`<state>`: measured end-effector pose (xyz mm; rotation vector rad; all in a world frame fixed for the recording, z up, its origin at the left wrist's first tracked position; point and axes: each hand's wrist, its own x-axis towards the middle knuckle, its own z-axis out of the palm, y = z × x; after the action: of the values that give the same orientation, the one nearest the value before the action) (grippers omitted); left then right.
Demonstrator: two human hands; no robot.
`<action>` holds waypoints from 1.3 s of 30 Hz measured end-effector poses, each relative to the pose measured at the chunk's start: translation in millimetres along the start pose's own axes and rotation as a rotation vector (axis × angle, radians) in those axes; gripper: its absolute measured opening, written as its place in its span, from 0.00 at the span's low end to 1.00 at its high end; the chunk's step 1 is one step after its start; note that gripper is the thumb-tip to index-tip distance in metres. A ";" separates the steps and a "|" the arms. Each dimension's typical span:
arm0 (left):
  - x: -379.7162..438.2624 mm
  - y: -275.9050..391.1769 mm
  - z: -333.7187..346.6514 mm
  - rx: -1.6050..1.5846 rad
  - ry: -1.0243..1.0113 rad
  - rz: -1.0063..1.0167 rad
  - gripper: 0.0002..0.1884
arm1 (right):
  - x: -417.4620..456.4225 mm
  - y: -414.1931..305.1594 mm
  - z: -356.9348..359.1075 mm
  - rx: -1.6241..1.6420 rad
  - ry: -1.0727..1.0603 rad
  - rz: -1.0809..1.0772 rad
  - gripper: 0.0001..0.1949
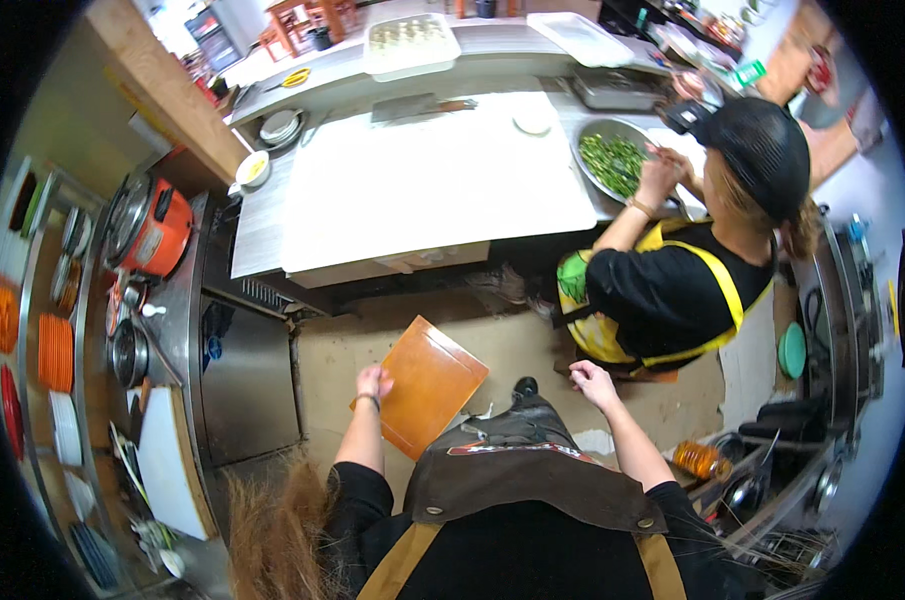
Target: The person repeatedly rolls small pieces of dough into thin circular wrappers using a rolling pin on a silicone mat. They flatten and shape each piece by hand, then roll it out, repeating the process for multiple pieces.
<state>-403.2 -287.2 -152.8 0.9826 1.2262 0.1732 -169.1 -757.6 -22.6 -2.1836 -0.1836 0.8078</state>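
My left hand [375, 381], with a dark band at the wrist, is over the left edge of a flat square brown panel [435, 382], perhaps a stool top. Whether the fingers grip it or only pass above it cannot be told. My right hand [593, 379] hangs at the right with its fingers loosely curled and nothing seen in them. Ahead is a counter with a large white board [437, 180] on it. A cleaver [415, 109] lies towards its back edge, and a small round white item [533, 120] is at the right.
At right a co-worker [677, 277] in a cap and yellow apron works over a metal bowl of chopped greens [613, 157]. An orange cooker [152, 225] and a white cutting board [168, 457] rest on the left steel counter [189, 322]. An oil bottle [701, 460] is low at right.
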 end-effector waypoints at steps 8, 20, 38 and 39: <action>-151.3 -86.9 -36.5 0.047 0.333 -0.540 0.08 | 62.4 -101.3 5.6 -0.001 -0.251 -0.314 0.11; -160.4 -67.3 66.2 -0.309 0.359 -0.147 0.07 | 111.0 -161.6 -20.4 0.041 -0.494 -0.510 0.11; -166.4 -50.9 18.9 -0.374 0.637 -0.014 0.05 | 149.1 -195.6 9.0 0.050 -0.382 -0.515 0.10; -165.7 -26.0 25.7 -0.376 0.589 0.048 0.05 | 157.7 -202.1 15.0 0.065 -0.331 -0.539 0.10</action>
<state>-454.3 -415.3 -53.9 0.6444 1.6260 0.7449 -28.7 -551.3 38.3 -1.7947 -0.8574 0.8334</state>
